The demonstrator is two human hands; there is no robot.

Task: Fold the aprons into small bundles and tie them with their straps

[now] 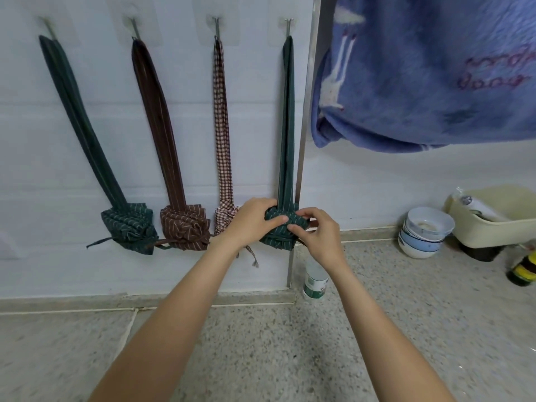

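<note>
Four aprons hang on a white tiled wall [174, 117], each from its own metal hook on a clear adhesive plate, four hooks in a row. Each apron is drawn into a long narrow band that ends low down in a crumpled bundle. From the wall's left side to its right edge: a dark green apron [127, 224] with thin pale stripes, a brown apron [184, 227] with thin pale stripes, a red-and-white checked apron [222, 134], and a second dark green striped apron [282, 224] beside the metal corner strip [304, 111]. The first two bundles have a strap tail sticking out at the bottom; a frayed checked strap end hangs below the third.

Both hands are on the fourth bundle. The left hand [251, 223] wraps it from the left, fingers curled over the top and the thumb [275, 220] pressed across the front of the cloth. The right hand [317, 236] meets it from the right, its fingers [301, 213] bent and pinching the fabric at the bundle's right side; a thin dark strap shows just behind them.

Below lies a speckled stone floor [261, 343]. One clear plastic bottle [314, 278] with a green label stands at the foot of the wall's corner. Further right, one stack of blue-and-white bowls [423, 233] sits next to one cream plastic basin [499, 224], and one dark bottle with yellow bands [523, 269] is near the right edge. A fluffy blue towel [435, 68] hangs at upper right.
</note>
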